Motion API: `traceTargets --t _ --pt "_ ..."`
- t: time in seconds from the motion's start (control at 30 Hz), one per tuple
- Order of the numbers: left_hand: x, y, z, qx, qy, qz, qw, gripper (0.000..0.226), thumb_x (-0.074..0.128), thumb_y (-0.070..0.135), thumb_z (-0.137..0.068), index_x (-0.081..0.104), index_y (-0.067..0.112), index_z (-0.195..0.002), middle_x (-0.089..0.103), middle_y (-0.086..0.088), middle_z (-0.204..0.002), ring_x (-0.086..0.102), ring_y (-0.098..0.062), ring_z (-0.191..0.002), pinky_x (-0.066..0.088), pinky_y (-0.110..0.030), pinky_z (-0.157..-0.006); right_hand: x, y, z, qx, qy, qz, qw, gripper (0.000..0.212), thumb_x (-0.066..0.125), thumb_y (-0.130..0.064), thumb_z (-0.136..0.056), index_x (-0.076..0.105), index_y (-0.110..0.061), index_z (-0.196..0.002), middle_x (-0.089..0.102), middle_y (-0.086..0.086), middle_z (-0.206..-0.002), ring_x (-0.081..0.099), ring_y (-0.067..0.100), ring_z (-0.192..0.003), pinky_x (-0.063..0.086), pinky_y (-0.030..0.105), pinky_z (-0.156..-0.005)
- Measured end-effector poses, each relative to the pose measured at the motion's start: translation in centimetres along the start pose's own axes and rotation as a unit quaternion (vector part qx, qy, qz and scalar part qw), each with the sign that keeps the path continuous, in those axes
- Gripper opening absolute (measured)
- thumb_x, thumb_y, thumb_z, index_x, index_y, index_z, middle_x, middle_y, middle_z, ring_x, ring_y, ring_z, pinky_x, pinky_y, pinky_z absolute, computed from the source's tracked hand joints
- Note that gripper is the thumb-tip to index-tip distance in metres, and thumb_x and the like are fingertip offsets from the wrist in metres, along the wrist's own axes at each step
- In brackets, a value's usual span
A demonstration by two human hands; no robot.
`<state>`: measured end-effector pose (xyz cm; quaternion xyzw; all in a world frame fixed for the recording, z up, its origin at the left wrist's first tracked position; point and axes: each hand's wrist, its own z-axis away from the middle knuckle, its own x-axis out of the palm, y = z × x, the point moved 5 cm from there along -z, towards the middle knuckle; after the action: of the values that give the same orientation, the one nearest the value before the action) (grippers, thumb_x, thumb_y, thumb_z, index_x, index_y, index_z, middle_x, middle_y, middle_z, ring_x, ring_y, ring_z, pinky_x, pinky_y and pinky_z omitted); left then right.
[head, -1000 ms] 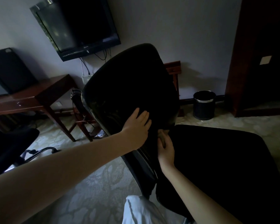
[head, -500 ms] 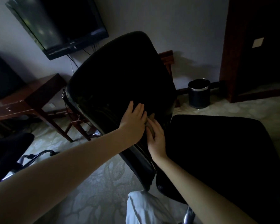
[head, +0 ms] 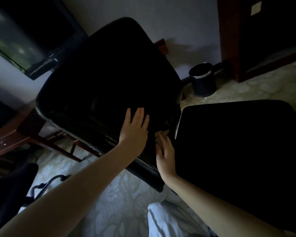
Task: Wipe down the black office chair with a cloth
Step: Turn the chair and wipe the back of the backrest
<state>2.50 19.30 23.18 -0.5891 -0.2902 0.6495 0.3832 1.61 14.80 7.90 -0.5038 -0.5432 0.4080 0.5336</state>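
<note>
The black office chair stands in front of me, its glossy backrest (head: pixel 109 74) tilted left and its dark seat (head: pixel 237 142) to the right. My left hand (head: pixel 134 129) lies flat on the lower backrest with straight fingers. Just right of it, my right hand (head: pixel 165 154) holds a small tan cloth (head: pixel 161 134), bunched at its fingertips and pressed against the bottom of the backrest beside the gap to the seat. Much of the chair is lost in shadow.
A black bin (head: pixel 202 79) stands by the wall behind the seat. A wall TV (head: pixel 24 35) hangs at the left above a wooden table (head: pixel 15 134). Another dark chair (head: pixel 10 190) is at the lower left. A dark wooden cabinet (head: pixel 229 40) rises at the right.
My right hand slid the cloth up the lower backrest beside my left hand, then a little back down. My left hand stayed flat on the backrest. The view shifted left.
</note>
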Motion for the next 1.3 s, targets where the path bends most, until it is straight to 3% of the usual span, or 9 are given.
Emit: traceTargets --t 0.13,0.3,0.53,0.73,0.87,1.07,1.13,1.2,1.3 --pt "0.2 0.9 -1.0 0.029 -0.009 -0.020 0.999 0.063 0.014 0.037 -0.102 -0.016 0.001 -0.144 -0.018 -0.018 -0.154 -0.017 -0.031 -0.142 -0.007 -0.047 -0.115 1.1 -2.6 -0.7 -0.033 -0.002 -0.019 0.999 0.038 0.045 -0.023 -0.095 0.048 -0.032 -0.132 0.036 0.001 -0.147 0.026 0.005 -0.134 0.024 0.030 -0.113" --pt "0.5 1.8 -2.6 0.040 -0.011 -0.012 0.999 0.067 0.019 0.036 -0.100 -0.018 0.000 -0.143 -0.020 -0.016 -0.154 -0.019 -0.030 -0.142 -0.009 -0.048 -0.114 1.2 -3.6 -4.4 -0.049 -0.010 0.022 0.998 0.040 0.046 -0.014 -0.098 0.046 -0.023 -0.136 0.033 -0.001 -0.148 0.023 0.003 -0.130 0.020 0.022 -0.109" --pt "1.6 3.4 -4.8 0.039 0.023 0.027 0.999 0.072 0.023 0.038 -0.100 -0.022 0.002 -0.142 -0.023 -0.017 -0.153 -0.022 -0.032 -0.141 -0.015 -0.055 -0.109 0.2 -0.4 -10.4 -0.055 0.046 0.041 0.997 0.036 0.046 -0.013 -0.097 0.049 -0.011 -0.133 0.046 0.007 -0.138 0.041 0.013 -0.128 0.035 0.037 -0.109" --pt "2.3 5.5 -4.9 0.039 0.057 0.102 0.992 0.069 0.022 0.034 -0.100 -0.022 -0.001 -0.140 -0.016 -0.019 -0.154 -0.016 -0.032 -0.143 -0.015 -0.048 -0.111 -0.5 1.4 -10.6 0.075 0.015 -0.088 0.993 0.038 0.041 -0.020 -0.100 0.041 -0.024 -0.138 0.043 0.002 -0.141 0.044 0.011 -0.127 0.035 0.036 -0.110" --pt "2.0 7.3 -5.6 0.019 0.080 0.213 0.974 0.075 0.031 0.034 -0.098 -0.020 0.007 -0.145 -0.011 -0.014 -0.156 -0.009 -0.026 -0.144 -0.017 -0.040 -0.110 -1.2 0.6 -9.4 0.250 -0.060 -0.345 0.903 0.042 0.031 -0.045 -0.100 0.044 -0.030 -0.137 0.049 -0.004 -0.138 0.047 0.010 -0.123 0.035 0.029 -0.104" --pt "0.4 9.5 -7.9 0.051 0.058 0.198 0.977 0.077 0.051 0.017 -0.090 -0.001 0.008 -0.147 0.001 -0.017 -0.154 0.009 -0.032 -0.140 0.018 -0.037 -0.113 -3.4 -0.4 -8.1 0.300 -0.111 -0.426 0.846 0.042 0.028 -0.047 -0.099 0.055 -0.024 -0.122 0.060 0.001 -0.122 0.054 0.011 -0.113 0.042 0.027 -0.089" --pt "-0.3 9.3 -8.7 0.120 0.056 0.171 0.976 0.073 0.051 0.010 -0.088 0.008 0.008 -0.147 0.012 -0.016 -0.151 0.015 -0.032 -0.138 0.025 -0.036 -0.110 -3.8 0.1 -8.5 0.282 -0.090 -0.411 0.862 0.042 0.027 -0.043 -0.101 0.053 -0.021 -0.126 0.061 0.005 -0.123 0.056 0.013 -0.114 0.046 0.028 -0.086" --pt "-0.9 7.5 -9.9 0.173 0.090 0.168 0.966 0.061 0.050 0.009 -0.088 0.022 0.013 -0.142 0.026 -0.011 -0.144 0.028 -0.028 -0.131 0.037 -0.033 -0.100 -4.2 0.7 -8.8 0.249 -0.063 -0.308 0.916 0.039 0.027 -0.038 -0.102 0.049 -0.019 -0.129 0.063 0.003 -0.115 0.062 0.013 -0.101 0.049 0.027 -0.077" --pt "-2.0 3.8 -13.2 0.198 0.160 0.141 0.957 0.057 0.055 0.011 -0.086 0.032 0.019 -0.137 0.035 -0.005 -0.138 0.038 -0.024 -0.122 0.041 -0.032 -0.090 -4.6 1.0 -6.5 0.217 -0.074 -0.162 0.960 0.031 0.041 -0.016 -0.099 0.044 -0.016 -0.130 0.061 -0.002 -0.097 0.058 0.005 -0.079 0.047 0.011 -0.062"
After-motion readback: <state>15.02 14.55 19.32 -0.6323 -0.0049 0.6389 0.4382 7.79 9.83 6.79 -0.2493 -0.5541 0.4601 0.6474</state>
